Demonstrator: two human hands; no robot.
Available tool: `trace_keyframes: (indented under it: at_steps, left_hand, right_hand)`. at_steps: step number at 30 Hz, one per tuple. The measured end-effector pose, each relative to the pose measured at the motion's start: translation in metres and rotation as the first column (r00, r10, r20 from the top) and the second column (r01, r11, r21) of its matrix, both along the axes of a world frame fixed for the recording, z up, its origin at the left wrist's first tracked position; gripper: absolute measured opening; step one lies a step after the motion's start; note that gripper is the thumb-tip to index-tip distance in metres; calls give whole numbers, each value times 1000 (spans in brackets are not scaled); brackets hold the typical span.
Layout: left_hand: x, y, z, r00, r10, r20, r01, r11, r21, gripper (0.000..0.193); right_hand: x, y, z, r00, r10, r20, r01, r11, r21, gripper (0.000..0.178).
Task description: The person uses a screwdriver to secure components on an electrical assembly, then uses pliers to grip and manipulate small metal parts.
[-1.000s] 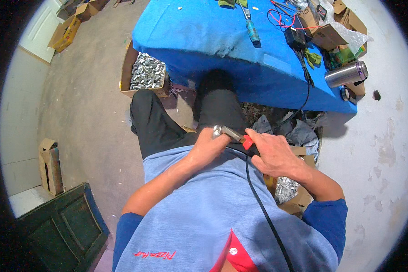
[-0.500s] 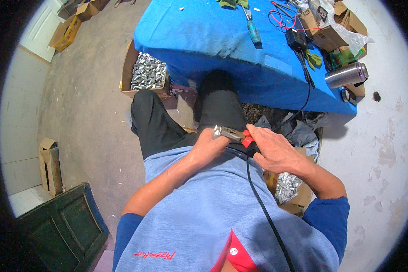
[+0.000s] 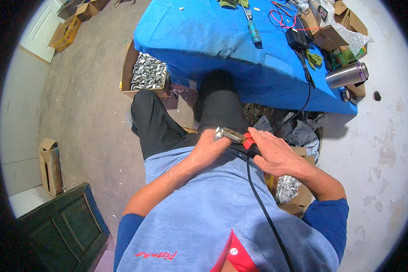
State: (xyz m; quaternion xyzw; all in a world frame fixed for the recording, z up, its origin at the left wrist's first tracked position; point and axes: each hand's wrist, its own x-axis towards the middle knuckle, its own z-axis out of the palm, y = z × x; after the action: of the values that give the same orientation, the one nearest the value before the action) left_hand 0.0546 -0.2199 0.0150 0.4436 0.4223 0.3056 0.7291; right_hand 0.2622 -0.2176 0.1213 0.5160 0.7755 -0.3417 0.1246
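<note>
My right hand (image 3: 276,152) is closed around the red handles of a pair of pliers (image 3: 233,135), above my lap. The pliers' metal jaws point left, at a small silvery metal piece (image 3: 219,133) pinched in my left hand (image 3: 209,148). The jaws meet or overlap the piece; whether they bite on it I cannot tell. My left fingertips are partly hidden under it. A black cable (image 3: 264,209) runs down over my shirt from near my right hand.
A blue-covered table (image 3: 199,41) stands ahead, bearing a teal-handled screwdriver (image 3: 253,32), a black power adapter (image 3: 297,40) and a steel flask (image 3: 347,75). Left of my knees, a cardboard box (image 3: 128,63) holds many silvery metal pieces. Another open box (image 3: 299,199) lies by my right elbow.
Both hands and the pliers have shifted very slightly to the right and down. The grip on the pliers and on the metal piece looks the same.
</note>
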Motion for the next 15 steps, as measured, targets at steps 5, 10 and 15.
trace_keyframes:
  at_steps: [5,10,15]
  left_hand:
    - [2,-1,-5,1000,-1,3,1,999,32,20]
    - [2,-1,-3,999,-6,-41,7,999,37,22]
    - [4,-1,-5,998,5,-59,0,997,76,21]
  right_hand:
    - [3,-1,-9,998,35,-58,-31,997,66,69]
    - [2,5,-9,996,75,-46,-72,995,65,63]
    - [5,3,-16,992,115,-59,-105,982,158,62]
